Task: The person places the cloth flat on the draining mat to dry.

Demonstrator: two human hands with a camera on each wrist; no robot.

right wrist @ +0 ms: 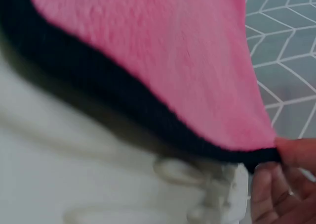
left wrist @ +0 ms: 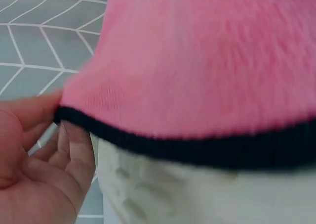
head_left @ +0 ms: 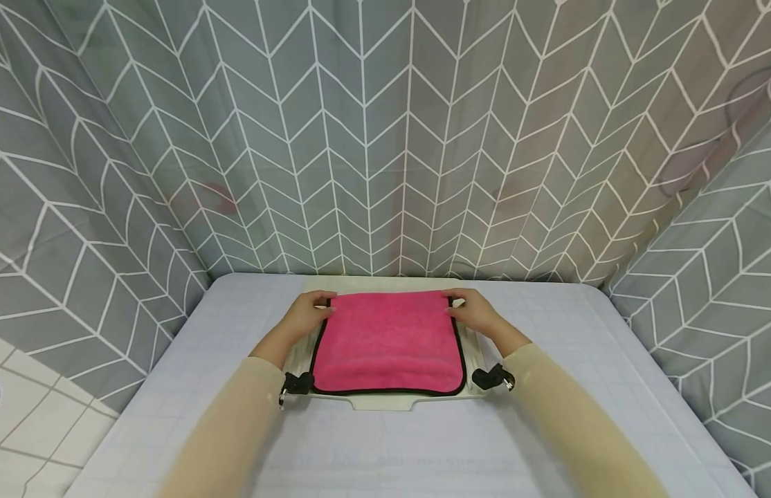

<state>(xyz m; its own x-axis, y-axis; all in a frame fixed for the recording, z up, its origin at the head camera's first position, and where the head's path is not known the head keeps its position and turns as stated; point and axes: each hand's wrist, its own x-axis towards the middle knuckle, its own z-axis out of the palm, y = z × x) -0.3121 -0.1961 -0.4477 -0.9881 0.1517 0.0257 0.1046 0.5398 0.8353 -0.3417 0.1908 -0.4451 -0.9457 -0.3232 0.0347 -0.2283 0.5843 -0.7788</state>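
Note:
A pink towel [head_left: 388, 342] with a black edge hangs spread between both hands, covering most of a cream plastic board [head_left: 382, 402]. My left hand [head_left: 306, 315] pinches the towel's far left corner between thumb and fingers. At the far right corner, my right hand [head_left: 475, 311] pinches it the same way. In the left wrist view, the black edging [left wrist: 197, 152] stands above raised bumps on the board [left wrist: 148, 197]. The right wrist view shows the towel [right wrist: 173, 61] stretching to the thumb of the right hand [right wrist: 291, 184]. Most of the board's surface is hidden.
The board lies on a table with a white cover [head_left: 385, 456]. Grey curtains [head_left: 385, 138] with white zigzag lines stand behind the table and at both sides. White floor tiles [head_left: 43, 422] show at the lower left.

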